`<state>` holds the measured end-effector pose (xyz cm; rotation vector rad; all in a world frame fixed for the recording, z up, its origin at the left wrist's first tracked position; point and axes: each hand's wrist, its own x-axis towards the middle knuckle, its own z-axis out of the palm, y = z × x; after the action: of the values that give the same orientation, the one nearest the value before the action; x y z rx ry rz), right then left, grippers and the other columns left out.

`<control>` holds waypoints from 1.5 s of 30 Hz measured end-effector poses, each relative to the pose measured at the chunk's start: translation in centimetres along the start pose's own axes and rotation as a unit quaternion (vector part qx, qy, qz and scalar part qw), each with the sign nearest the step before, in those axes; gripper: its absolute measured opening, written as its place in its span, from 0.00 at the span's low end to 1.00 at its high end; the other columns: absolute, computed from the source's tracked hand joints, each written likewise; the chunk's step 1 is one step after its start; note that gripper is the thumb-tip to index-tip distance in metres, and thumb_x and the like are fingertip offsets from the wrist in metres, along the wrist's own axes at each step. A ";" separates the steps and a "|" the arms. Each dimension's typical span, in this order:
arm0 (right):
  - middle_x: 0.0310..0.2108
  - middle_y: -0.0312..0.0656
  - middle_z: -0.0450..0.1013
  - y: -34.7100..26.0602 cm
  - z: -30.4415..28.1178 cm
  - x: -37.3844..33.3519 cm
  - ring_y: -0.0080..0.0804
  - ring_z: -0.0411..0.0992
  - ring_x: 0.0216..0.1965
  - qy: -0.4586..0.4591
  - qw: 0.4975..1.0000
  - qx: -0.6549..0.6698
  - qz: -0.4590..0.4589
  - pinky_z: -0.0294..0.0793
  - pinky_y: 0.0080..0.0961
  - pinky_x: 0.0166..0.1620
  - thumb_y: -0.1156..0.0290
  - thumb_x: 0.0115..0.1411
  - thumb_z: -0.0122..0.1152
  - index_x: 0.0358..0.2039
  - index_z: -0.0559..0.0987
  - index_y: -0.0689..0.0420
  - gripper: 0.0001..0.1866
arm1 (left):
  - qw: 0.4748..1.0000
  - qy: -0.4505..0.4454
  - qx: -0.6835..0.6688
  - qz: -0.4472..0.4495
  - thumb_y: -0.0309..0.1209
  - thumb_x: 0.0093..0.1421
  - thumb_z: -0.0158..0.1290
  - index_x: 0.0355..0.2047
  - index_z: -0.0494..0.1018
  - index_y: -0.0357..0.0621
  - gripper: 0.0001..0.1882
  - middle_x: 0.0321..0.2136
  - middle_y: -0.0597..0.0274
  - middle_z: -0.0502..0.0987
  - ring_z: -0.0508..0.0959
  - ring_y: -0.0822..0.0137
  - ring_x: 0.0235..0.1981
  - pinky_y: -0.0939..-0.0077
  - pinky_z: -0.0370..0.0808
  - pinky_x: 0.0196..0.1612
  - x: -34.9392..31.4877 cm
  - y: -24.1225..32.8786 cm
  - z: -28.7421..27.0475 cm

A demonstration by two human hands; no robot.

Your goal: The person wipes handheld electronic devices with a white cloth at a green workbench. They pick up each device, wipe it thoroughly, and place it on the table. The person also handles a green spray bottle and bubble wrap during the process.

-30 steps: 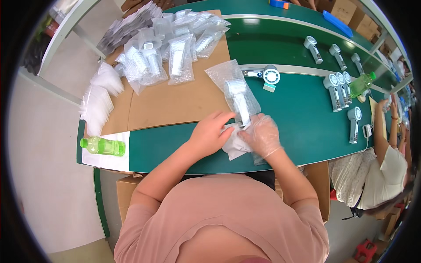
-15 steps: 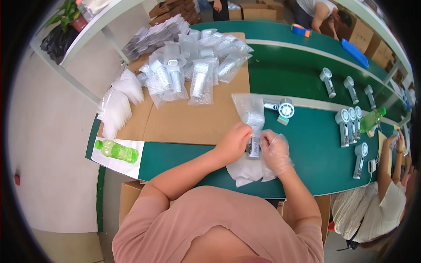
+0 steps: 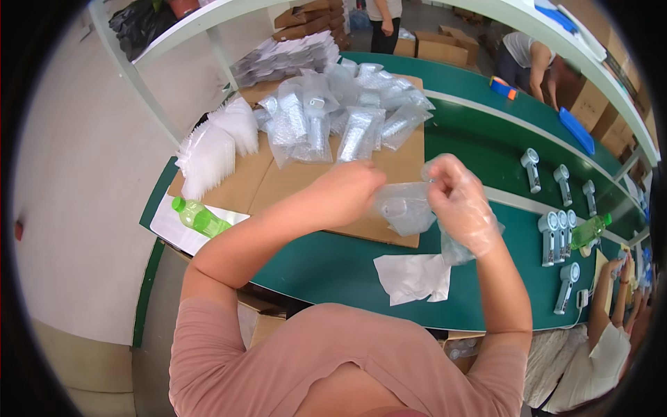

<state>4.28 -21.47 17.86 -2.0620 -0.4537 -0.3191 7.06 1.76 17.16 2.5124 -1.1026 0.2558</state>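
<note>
A clear bubble-wrap bag [image 3: 405, 210] is stretched between my hands above the near edge of the cardboard sheet. My left hand [image 3: 356, 186], bare, is closed on one side of the bag's top edge. On the other side my right hand [image 3: 460, 203], in a clear plastic glove, pinches the bag with bent fingers. What lies inside the bag cannot be made out through the film. Below it, a creased white paper sheet [image 3: 415, 276] rests on the green table [image 3: 326, 278].
Bubble-wrapped packages [image 3: 361, 128] are piled on the cardboard sheet [image 3: 285, 187], beside white sleeves [image 3: 212, 149]. Handheld fans [image 3: 567, 285] stand and lie at right. Green bottles [image 3: 198, 217] are at both sides. A co-worker's arms [image 3: 604, 295] reach in at right.
Both hands have risen away from my body, lifting the bubble-wrap bag off the white paper. The silver handheld fan visible between my hands before is now hidden. My view has shifted.
</note>
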 end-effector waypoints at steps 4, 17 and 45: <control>0.25 0.28 0.66 0.0 -0.6 -0.9 0.14 0.63 0.26 0.031 0.976 0.205 0.061 0.65 0.14 0.31 0.82 0.57 0.52 0.39 0.71 0.57 0.10 | 0.957 0.023 -0.242 -0.157 0.23 0.60 0.45 0.36 0.68 0.38 0.05 0.27 0.54 0.74 0.76 0.60 0.32 0.67 0.71 0.35 2.7 0.8 -0.8; 0.23 0.30 0.65 11.1 -2.7 -9.1 0.16 0.62 0.23 0.133 0.940 0.261 0.173 0.63 0.15 0.28 0.81 0.57 0.52 0.38 0.73 0.58 0.08 | 0.962 0.195 0.151 -0.119 0.23 0.58 0.47 0.46 0.69 0.43 0.14 0.54 0.42 0.68 0.70 0.45 0.54 0.59 0.69 0.54 2.6 -17.5 1.1; 0.38 0.57 0.74 32.6 -15.3 -3.6 0.54 0.74 0.40 0.308 0.843 -0.368 0.243 0.72 0.44 0.46 0.66 0.49 0.64 0.50 0.71 0.58 0.27 | 0.953 0.125 0.173 -0.214 0.33 0.58 0.51 0.58 0.67 0.51 0.25 0.62 0.33 0.54 0.59 0.31 0.59 0.42 0.56 0.60 -0.1 -13.1 17.3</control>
<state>14.84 -50.57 -0.92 -2.5250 0.6925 -0.9080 16.88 2.72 -2.20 2.8408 -0.4249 0.6684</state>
